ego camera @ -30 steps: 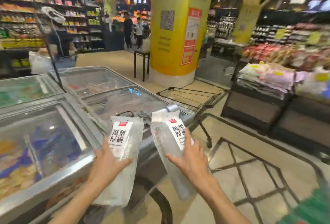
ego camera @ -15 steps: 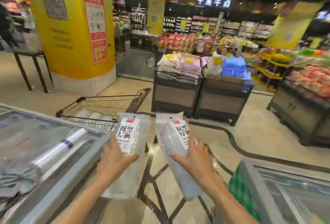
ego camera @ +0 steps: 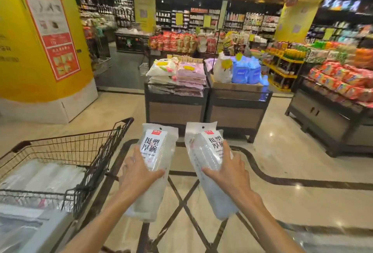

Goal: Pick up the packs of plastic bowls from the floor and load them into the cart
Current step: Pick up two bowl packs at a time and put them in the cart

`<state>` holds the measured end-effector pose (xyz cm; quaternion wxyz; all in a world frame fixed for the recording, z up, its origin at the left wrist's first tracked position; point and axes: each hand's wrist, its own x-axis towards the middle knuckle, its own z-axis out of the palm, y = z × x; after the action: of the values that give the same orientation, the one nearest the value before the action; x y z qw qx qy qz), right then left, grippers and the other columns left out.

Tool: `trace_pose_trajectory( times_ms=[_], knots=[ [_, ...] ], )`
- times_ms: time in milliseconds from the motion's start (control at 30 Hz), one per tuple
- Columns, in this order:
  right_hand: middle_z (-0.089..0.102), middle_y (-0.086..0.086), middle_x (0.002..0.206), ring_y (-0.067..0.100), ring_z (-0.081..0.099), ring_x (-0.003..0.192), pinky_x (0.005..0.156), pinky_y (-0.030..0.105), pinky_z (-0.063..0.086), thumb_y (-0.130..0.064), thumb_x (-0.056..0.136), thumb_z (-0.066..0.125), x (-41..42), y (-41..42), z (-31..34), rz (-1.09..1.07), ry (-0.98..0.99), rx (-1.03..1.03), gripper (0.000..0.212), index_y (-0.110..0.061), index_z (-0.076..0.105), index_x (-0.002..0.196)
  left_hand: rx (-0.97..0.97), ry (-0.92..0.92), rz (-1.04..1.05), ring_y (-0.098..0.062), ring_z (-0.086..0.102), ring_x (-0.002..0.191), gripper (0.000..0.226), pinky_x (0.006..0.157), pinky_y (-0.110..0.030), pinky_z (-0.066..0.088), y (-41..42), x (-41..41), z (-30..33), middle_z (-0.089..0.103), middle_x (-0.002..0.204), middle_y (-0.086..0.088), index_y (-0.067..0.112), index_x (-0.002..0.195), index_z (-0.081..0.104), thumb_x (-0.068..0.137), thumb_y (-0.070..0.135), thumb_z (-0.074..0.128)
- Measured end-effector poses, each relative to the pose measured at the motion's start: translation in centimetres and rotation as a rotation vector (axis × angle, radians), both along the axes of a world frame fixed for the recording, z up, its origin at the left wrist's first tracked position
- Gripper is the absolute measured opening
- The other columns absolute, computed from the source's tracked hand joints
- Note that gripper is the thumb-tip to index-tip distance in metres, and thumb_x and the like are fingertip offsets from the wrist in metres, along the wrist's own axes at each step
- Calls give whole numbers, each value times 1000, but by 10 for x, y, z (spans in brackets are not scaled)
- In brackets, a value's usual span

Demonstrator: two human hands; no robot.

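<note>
From the head camera, both arms reach forward, each hand wrapped around a clear pack of plastic bowls held upright above the floor. The left hand [ego camera: 139,174] grips the left pack [ego camera: 153,164] at its middle, thumb across the front just under the white label, fingers curled round the far side. The right hand [ego camera: 228,172] grips the right pack [ego camera: 205,164] the same way, thumb on the front, fingers around the right edge. The two packs stand side by side with a narrow gap between them, tops leaning slightly apart.

The wire cart [ego camera: 66,151] sits to the left of the left pack; its near right rim runs just beside the left hand, and more clear packs [ego camera: 40,176] lie in its basket. A freezer edge [ego camera: 30,230] fills the lower left corner. Ahead, past the packs, two dark display bins [ego camera: 205,109] stand on the tiled floor [ego camera: 292,172], which lies open to the right up to a snack stand [ego camera: 333,111]. A yellow pillar [ego camera: 40,50] rises behind the cart.
</note>
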<state>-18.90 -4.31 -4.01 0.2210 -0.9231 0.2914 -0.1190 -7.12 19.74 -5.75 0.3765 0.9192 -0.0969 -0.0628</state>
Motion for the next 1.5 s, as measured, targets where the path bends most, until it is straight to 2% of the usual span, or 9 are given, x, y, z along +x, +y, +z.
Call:
trace_pose_trajectory(
  times_ms=[167,333,500,767,1133,1333,1400,1467,1500],
  knots=[
    [39,8,148,29,47,129,102,50,49,-84,64,68,140,-89,8,69,3,11,126,-41,-6,157,-6,14,82,-38,40,136,139,107,-62,41,-73,137,-1,33,152,-14,35,157,-4,55,66,85],
    [38,9,144,29,49,124,100,52,51,-82,66,69,290,-145,22,159,15,1,125,-40,-5,157,-4,20,164,-39,41,133,132,108,-58,42,-122,259,14,31,149,-16,32,157,-5,65,58,86],
    [37,11,146,33,47,127,102,57,48,-82,66,68,445,-171,21,219,42,-28,123,-40,-4,157,-18,-14,255,-35,46,125,131,95,-51,47,-147,394,15,38,140,-14,37,155,-6,67,54,88],
    [39,13,144,36,46,128,102,57,46,-82,68,66,696,-171,17,350,19,-48,122,-40,-7,157,-58,-5,406,-35,48,124,129,102,-59,46,-145,616,19,38,140,-12,40,155,-6,67,57,87],
    [32,14,155,39,41,136,104,58,44,-79,74,64,1004,-51,21,787,-21,-45,118,-39,-9,158,-72,58,821,-38,41,131,130,103,-53,42,-38,813,15,34,142,-14,35,156,-11,66,59,80],
    [43,13,142,38,48,125,95,53,49,-81,68,66,1133,52,8,1064,-38,-64,121,-38,-2,158,-89,42,1141,-39,45,128,133,100,-50,43,31,861,7,38,141,-18,32,158,-7,64,61,82],
    [45,13,140,38,49,124,93,51,49,-79,66,69,1171,115,7,1278,0,-112,122,-39,1,158,-119,27,1381,-41,46,127,134,99,-48,45,65,864,0,40,141,-20,28,159,-5,64,63,82],
    [46,13,138,39,50,122,92,50,50,-77,65,71,1180,127,11,1235,-4,-109,122,-39,2,158,-123,33,1336,-39,49,125,136,100,-51,47,74,858,0,46,141,-18,29,158,0,55,70,79],
    [45,13,139,39,50,122,91,50,50,-77,64,71,1186,161,8,1352,-6,-99,122,-39,3,158,-132,17,1450,-38,50,125,138,100,-54,48,90,846,-9,49,141,-15,32,156,1,49,75,76]
  ],
)
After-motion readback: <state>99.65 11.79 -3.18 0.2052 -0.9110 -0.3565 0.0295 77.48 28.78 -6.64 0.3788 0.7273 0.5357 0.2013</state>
